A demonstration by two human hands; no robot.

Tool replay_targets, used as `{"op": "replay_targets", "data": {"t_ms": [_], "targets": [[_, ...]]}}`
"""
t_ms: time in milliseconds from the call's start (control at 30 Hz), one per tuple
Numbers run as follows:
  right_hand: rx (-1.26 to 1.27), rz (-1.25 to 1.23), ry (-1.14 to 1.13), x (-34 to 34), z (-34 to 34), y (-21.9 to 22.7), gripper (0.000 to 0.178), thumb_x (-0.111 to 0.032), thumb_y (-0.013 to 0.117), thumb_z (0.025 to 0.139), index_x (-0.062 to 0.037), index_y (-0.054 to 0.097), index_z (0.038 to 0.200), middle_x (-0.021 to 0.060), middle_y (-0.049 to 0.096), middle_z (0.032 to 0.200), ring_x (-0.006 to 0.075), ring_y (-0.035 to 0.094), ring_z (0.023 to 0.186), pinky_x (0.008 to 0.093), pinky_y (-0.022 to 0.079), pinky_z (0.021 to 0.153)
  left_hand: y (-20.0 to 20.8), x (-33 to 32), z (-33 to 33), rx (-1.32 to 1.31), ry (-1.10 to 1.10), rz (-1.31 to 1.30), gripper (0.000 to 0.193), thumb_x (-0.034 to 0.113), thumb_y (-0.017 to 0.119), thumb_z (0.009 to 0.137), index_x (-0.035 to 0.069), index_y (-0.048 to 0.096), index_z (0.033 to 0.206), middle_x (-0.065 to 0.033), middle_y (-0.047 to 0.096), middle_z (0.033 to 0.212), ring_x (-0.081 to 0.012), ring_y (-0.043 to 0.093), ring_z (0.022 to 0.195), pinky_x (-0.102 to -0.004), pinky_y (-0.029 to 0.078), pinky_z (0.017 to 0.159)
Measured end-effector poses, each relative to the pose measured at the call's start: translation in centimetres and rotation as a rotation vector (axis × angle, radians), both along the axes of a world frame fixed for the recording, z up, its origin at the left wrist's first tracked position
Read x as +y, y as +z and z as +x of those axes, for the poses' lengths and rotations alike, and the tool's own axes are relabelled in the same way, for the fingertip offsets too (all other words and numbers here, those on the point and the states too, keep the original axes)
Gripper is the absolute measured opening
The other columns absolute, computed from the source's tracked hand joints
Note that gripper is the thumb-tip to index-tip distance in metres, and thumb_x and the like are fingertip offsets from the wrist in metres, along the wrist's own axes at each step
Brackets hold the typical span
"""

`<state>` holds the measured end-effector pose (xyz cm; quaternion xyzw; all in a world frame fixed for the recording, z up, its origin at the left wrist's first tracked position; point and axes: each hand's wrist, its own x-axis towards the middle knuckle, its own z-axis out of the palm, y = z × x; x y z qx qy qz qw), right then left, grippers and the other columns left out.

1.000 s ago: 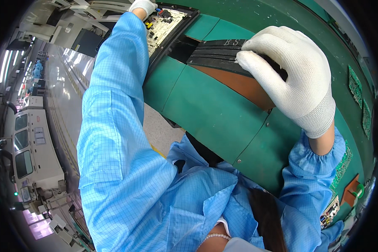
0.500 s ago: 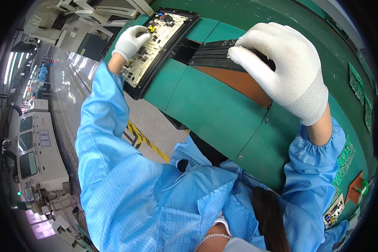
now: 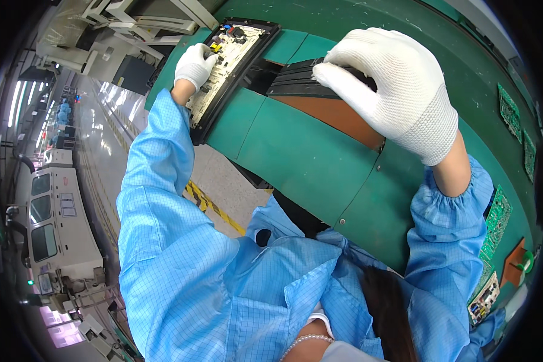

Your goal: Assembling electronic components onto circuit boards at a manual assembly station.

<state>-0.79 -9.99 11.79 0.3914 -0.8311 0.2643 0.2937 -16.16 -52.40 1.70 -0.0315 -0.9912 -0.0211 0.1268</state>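
My left hand, in a white knit glove, is at the left edge of a cream circuit board. Its fingers are curled in among small components, and whatever they grip is hidden. A black frame surrounds the board, which carries black, yellow and blue parts. Nearer to me, my white-gloved right hand hangs over a black ridged holder with a brown side. Thumb and fingertips curve together in a pinch; what lies between them cannot be made out.
Under the frame and the holder runs a green work surface. Green circuit boards lie along its right side, with a brown piece lower down. Beyond the left edge are a floor with striped tape and a pale machine.
My left hand has moved slightly right and down, further over the board. My right hand has shifted a little left and up, its fingers still curled.
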Motion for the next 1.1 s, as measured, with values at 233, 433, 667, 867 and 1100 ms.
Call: {"op": "replay_targets", "data": {"t_ms": [233, 433, 667, 867, 1100], "targets": [[-0.049, -0.007, 0.002, 0.0, 0.0, -0.2, 0.017, -0.024, 0.075, 0.089, -0.0082, 0.073, 0.082, 0.007, 0.066, 0.076, 0.0259, 0.063, 0.072, 0.0366, 0.05, 0.068, 0.7, 0.5, 0.8, 0.142, -0.052, 0.132, 0.033, 0.031, 0.072, 0.09, 0.002, 0.072, 0.104, -0.0197, 0.073, 0.101, -0.0354, 0.07, 0.097, -0.0408, 0.054, 0.089], [0.004, 0.011, -0.025, 0.1, 0.1, 0.0, 0.018, -0.025, 0.075, 0.089, -0.0084, 0.073, 0.083, 0.0069, 0.066, 0.076, 0.0261, 0.063, 0.072, 0.037, 0.05, 0.069, 2.0, -0.1, 0.5, -0.007, -0.057, 0.197, 0.038, 0.033, 0.074, 0.088, 0.001, 0.073, 0.11, -0.0205, 0.073, 0.104, -0.0347, 0.07, 0.099, -0.0401, 0.053, 0.093], [-0.019, 0.001, -0.025, 0.3, 0.2, -0.1, 0.018, -0.025, 0.074, 0.09, -0.0084, 0.073, 0.082, 0.0067, 0.065, 0.076, 0.0261, 0.063, 0.072, 0.0375, 0.05, 0.068, 0.7, 0.6, 1.0, 0.065, 0.007, 0.015, 0.045, 0.031, 0.077, 0.087, -0.002, 0.07, 0.116, -0.0222, 0.072, 0.113, -0.0362, 0.069, 0.105, -0.0403, 0.053, 0.096], [-0.031, -0.005, -0.025, 0.1, 0.1, 0.0, 0.02, -0.026, 0.074, 0.09, -0.0083, 0.073, 0.081, 0.007, 0.065, 0.075, 0.0264, 0.064, 0.072, 0.0379, 0.05, 0.067, 0.8, 0.2, 0.4, 0.034, 0.051, 0.072, 0.043, 0.034, 0.078, 0.083, 0.003, 0.073, 0.112, -0.023, 0.071, 0.113, -0.0366, 0.068, 0.108, -0.0423, 0.052, 0.097], [-0.039, 0.0, 0.001, 0.2, 0.1, -0.3, 0.018, -0.025, 0.074, 0.089, -0.0084, 0.073, 0.082, 0.0067, 0.066, 0.074, 0.0262, 0.064, 0.072, 0.0377, 0.051, 0.066, 5.8, 0.4, 3.3, 0.248, -0.101, 0.344, 0.035, 0.018, 0.075, 0.092, -0.005, 0.068, 0.117, -0.0118, 0.074, 0.103, -0.0157, 0.07, 0.094, -0.0276, 0.054, 0.085]]}}
